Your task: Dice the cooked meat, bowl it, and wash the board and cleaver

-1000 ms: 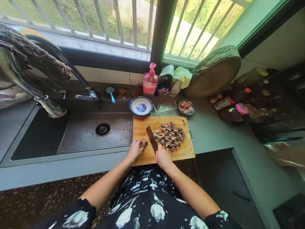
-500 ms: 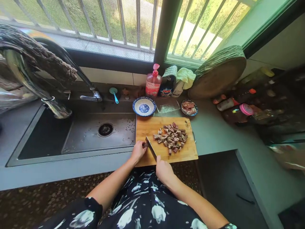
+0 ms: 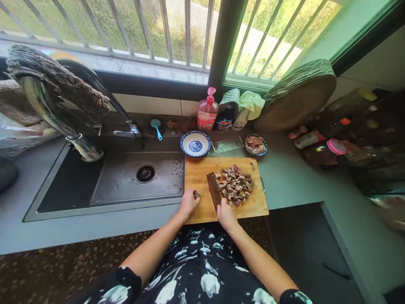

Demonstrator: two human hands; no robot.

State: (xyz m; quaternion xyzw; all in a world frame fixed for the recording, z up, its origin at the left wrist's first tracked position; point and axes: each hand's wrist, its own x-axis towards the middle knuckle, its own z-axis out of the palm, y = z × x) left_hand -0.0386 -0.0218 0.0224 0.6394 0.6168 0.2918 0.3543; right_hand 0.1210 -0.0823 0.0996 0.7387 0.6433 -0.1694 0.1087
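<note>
A wooden cutting board (image 3: 199, 169) lies on the counter at the sink's right edge. My right hand (image 3: 227, 214) is closed round the handle of a cleaver (image 3: 214, 190), its broad blade leaning against the left side of a heap of diced meat (image 3: 236, 184). At the board's left edge, my left hand (image 3: 189, 204) is closed on a small piece of meat (image 3: 196, 194), mostly covered by the fingers. Behind the board stand a blue-rimmed plate (image 3: 186, 145) with nothing on it and a small bowl (image 3: 265, 147) of raw meat (image 3: 255, 144).
Left of the board is a steel sink (image 3: 114, 169) with a tall faucet (image 3: 85, 148). A pink soap bottle (image 3: 207, 116), a dark bottle (image 3: 226, 117) and a round chopping block (image 3: 297, 101) stand along the window. Jars and bottles (image 3: 336, 146) crowd the right side.
The cleaver has moved right, away from my left hand, to the heap, and its blade now lies flatter. The meat heap looks more compact. My left hand still holds its piece.
</note>
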